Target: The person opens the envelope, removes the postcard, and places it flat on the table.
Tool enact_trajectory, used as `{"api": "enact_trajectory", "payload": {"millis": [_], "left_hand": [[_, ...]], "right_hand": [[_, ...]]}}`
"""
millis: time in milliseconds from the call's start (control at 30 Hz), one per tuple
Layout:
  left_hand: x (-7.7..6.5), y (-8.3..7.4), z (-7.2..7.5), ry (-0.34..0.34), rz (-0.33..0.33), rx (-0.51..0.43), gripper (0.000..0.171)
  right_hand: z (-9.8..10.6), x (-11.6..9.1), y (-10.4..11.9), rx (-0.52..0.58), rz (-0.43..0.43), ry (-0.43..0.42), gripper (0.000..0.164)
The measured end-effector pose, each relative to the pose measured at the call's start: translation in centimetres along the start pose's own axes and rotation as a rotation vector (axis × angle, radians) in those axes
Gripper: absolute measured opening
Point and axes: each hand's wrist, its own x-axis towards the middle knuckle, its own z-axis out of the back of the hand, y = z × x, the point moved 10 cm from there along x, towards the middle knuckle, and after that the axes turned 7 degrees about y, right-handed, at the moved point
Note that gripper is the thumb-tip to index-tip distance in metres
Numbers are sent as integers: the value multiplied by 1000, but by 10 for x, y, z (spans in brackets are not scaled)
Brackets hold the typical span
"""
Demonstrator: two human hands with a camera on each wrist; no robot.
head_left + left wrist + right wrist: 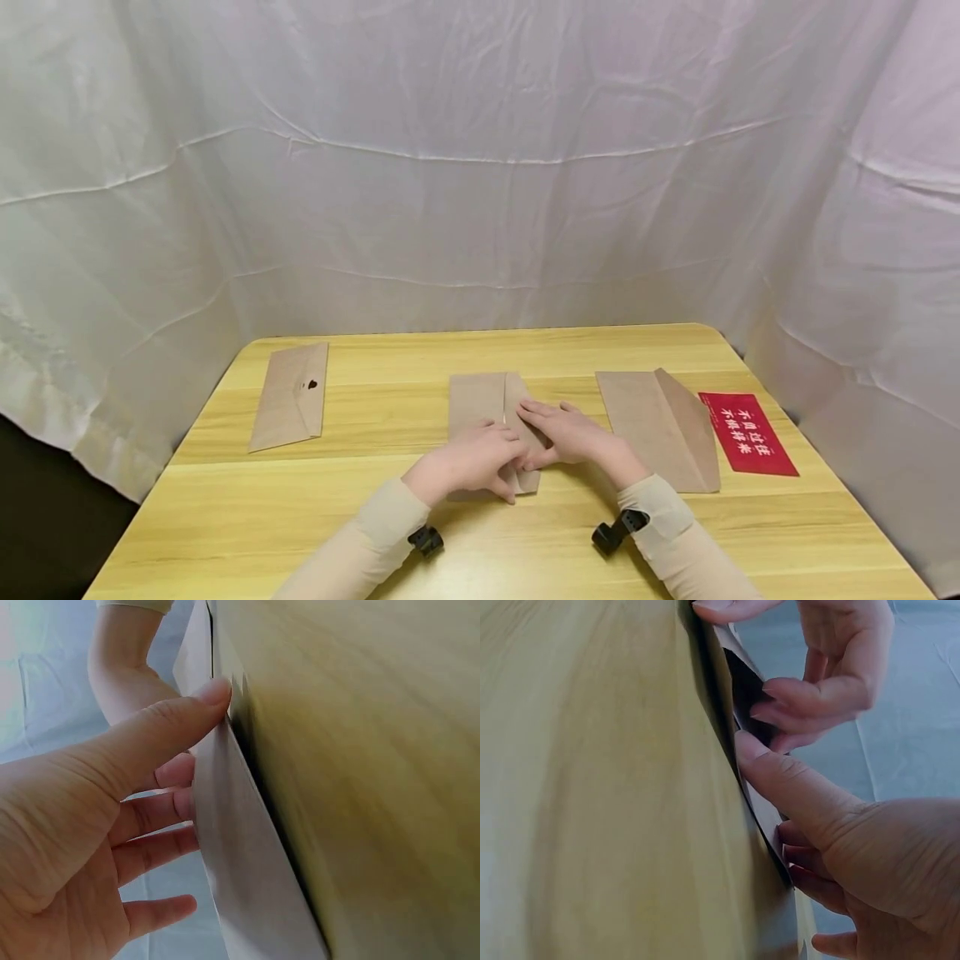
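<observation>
A brown paper envelope [477,396] lies in the middle of the table, its flap side to the right. My left hand [480,457] rests on its near part, fingers extended over the paper and thumb at the near edge. In the left wrist view, that thumb touches the edge of the envelope [251,900]. On the flap lies my right hand [573,435], fingers outstretched and thumb close to the left fingertips. The right wrist view shows a dark gap between the paper layers, with the right thumb [751,746] touching the edge.
To the right lies another brown envelope [641,429] with its flap opened out, beside a red card [748,433] bearing white characters. A closed envelope [288,400] with a dark seal lies at the left. Pale curtains [480,208] hang around the wooden table [225,517].
</observation>
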Motion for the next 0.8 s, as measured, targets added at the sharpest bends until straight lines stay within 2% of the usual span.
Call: {"api": "enact_trajectory", "payload": {"millis": [133,267,400,600,800], "left_hand": [[-9,-4,5,-57,-37,22,39],[-14,-3,11,-97,-43,-13,35],[-17,-2,12,-105,-40,-23,33],[-19,-3,10,-115,-56,-49,33],[-19,-4,10,-121,-76,-67,33]], "right_hand": [[1,-1,2,-34,15,-8,95],[4,-1,3,-80,31,-25,92],[8,1,5,-152,69,-50,85],[10,5,8,-325,160,-134,70],[10,6,12,-408,239,-190,69]]}}
